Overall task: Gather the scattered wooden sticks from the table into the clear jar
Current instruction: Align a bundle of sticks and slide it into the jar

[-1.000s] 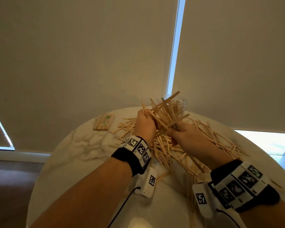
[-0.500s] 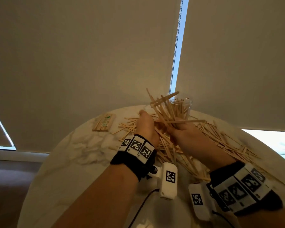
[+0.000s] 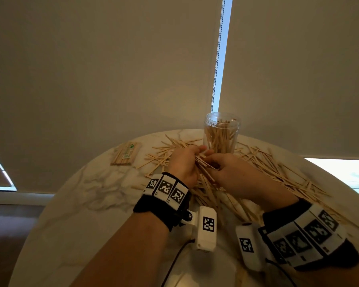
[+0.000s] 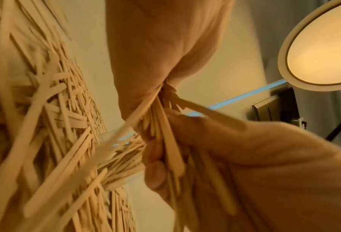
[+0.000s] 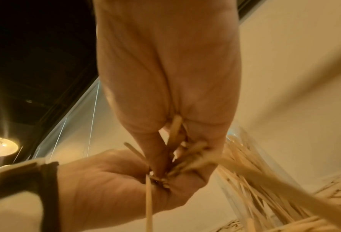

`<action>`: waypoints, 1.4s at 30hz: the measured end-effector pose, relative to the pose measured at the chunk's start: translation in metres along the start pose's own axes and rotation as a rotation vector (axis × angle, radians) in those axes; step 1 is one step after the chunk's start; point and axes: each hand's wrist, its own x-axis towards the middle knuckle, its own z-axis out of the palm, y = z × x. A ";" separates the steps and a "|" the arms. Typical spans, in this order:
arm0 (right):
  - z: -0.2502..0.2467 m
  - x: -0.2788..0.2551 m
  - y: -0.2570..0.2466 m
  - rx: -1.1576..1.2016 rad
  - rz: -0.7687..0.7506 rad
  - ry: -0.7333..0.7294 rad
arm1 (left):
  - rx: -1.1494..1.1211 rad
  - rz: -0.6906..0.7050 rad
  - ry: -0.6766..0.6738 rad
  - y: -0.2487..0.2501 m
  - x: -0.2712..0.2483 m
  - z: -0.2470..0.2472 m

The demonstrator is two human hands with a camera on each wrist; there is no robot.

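Observation:
A clear jar (image 3: 222,131) stands at the far side of the round marble table (image 3: 87,195), partly filled with upright wooden sticks. Many loose sticks (image 3: 278,170) lie scattered around it and toward me. Just in front of the jar my left hand (image 3: 192,157) and right hand (image 3: 217,162) meet, and both grip one bundle of sticks (image 3: 204,165) held low over the pile. In the left wrist view my left hand (image 4: 155,87) curls round the bundle (image 4: 165,133). In the right wrist view my right hand (image 5: 177,125) pinches sticks beside the jar (image 5: 251,175).
A wrapped pack of sticks (image 3: 125,153) lies at the table's far left. Closed blinds (image 3: 112,69) hang right behind the table. The table's left half is bare marble. A round lamp (image 4: 320,47) shows in the left wrist view.
The bundle stood raised and fanned in front of the jar; now both hands hold it lower and closer together, and the jar's mouth is in full view.

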 end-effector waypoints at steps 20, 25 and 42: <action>-0.007 -0.003 0.004 -0.116 0.084 -0.125 | -0.228 0.384 -0.034 0.012 0.002 0.012; -0.023 -0.007 0.008 -0.105 0.147 -0.025 | -0.150 0.430 -0.018 0.026 0.000 0.000; -0.056 -0.014 -0.017 0.646 -0.131 0.728 | 0.567 0.525 -0.463 -0.015 -0.040 0.046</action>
